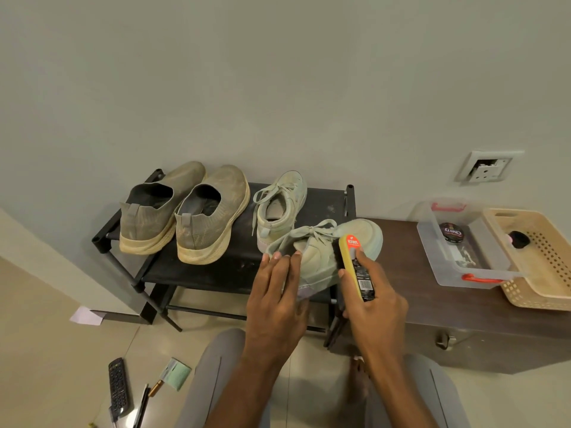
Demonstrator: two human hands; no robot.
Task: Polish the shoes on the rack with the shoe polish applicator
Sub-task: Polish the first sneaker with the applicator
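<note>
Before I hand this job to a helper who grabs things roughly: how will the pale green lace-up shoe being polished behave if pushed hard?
The pale green shoe lies tilted across the rack edge, so it would probably slide or tip off unless the left hand steadies it. Its upper looks soft, likely denting under the applicator. The loose laces may snag.

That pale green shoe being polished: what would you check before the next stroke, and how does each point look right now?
1. Left hand steadies the pale green shoe: ok, fingers rest on its heel end.
2. Right hand has a firm grip on the polish applicator: ok.
3. Applicator's dark edge meets the shoe: ok, it lies against the upper.
4. Shoe sits securely on the rack: not ok, it lies tilted over the rack's right end.
5. Polish left in the applicator: cannot tell.
</note>
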